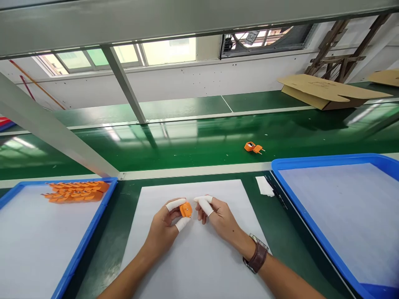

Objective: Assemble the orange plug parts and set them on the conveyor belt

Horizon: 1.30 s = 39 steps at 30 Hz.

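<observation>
My left hand (pixel 166 224) grips a small orange plastic piece (pixel 186 209) between thumb and fingertips, above a white sheet (pixel 199 257). One round dot shows on the face of the piece. Just right of it, my right hand (pixel 216 214) is closed, thumb and forefinger pinched together; whatever they may hold is too small to make out. White finger covers wrap the thumb and a finger of each hand. In the left blue tray (pixel 90 232), rows of similar orange pieces (pixel 76 192) stand close together at the far end.
An orange piece with two pins (pixel 254 148) lies on the green belt (pixel 187 145). A blue tray (pixel 314 224) lined with white stands at right, beside a white scrap (pixel 264 186) and thin dark tools (pixel 276 191). A metal post (pixel 77 147) rises at left; cardboard (pixel 330 89) lies behind.
</observation>
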Tool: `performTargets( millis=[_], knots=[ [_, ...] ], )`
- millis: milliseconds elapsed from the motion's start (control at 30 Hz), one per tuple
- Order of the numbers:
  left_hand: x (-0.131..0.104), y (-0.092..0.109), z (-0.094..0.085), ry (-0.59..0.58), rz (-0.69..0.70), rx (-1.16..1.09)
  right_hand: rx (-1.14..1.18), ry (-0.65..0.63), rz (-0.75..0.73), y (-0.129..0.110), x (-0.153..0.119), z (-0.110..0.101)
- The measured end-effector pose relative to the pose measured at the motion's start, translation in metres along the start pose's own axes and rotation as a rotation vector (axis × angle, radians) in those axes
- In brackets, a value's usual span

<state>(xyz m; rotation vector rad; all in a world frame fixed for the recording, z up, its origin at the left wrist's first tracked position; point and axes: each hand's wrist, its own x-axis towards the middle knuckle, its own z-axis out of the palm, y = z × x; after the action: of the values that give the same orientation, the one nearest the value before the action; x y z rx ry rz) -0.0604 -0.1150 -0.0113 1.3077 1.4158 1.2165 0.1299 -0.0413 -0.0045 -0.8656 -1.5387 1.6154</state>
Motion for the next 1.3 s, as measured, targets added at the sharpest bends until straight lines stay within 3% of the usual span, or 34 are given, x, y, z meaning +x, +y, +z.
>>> performTargets(
  millis=[167, 333, 500, 600, 733, 867, 1133, 1200, 1300],
  knots=[
    [0.003, 0.004, -0.001, -0.025, -0.018, -0.077, -0.271, -0.012, -0.175, 0.003, -0.001, -0.002],
    [0.005, 0.007, -0.002, -0.062, -0.034, -0.085, -0.345, -0.037, -0.175, 0.004, -0.001, -0.003],
    [0.004, 0.007, 0.001, -0.021, 0.027, -0.070, -0.402, -0.070, -0.173, 0.010, -0.001, -0.003],
    [0.004, 0.011, -0.002, 0.064, 0.112, 0.069, -0.437, -0.084, -0.188, 0.012, -0.003, -0.003],
    [0.000, 0.022, -0.021, 0.342, 0.191, 0.274, -0.487, -0.105, -0.219, 0.011, -0.008, -0.002],
    [-0.008, 0.038, -0.073, 0.600, 0.227, 0.294, -0.520, -0.151, -0.235, 0.012, -0.012, -0.001],
    [-0.033, 0.067, -0.252, 1.217, 0.100, 0.302, -0.549, -0.201, -0.270, 0.019, -0.009, -0.001],
    [-0.038, 0.063, -0.278, 1.314, 0.025, 0.298, -0.548, -0.200, -0.276, 0.021, -0.009, 0.000],
    [-0.043, 0.051, -0.294, 1.361, -0.041, 0.303, -0.550, -0.175, -0.284, 0.024, -0.008, 0.001]
  ],
)
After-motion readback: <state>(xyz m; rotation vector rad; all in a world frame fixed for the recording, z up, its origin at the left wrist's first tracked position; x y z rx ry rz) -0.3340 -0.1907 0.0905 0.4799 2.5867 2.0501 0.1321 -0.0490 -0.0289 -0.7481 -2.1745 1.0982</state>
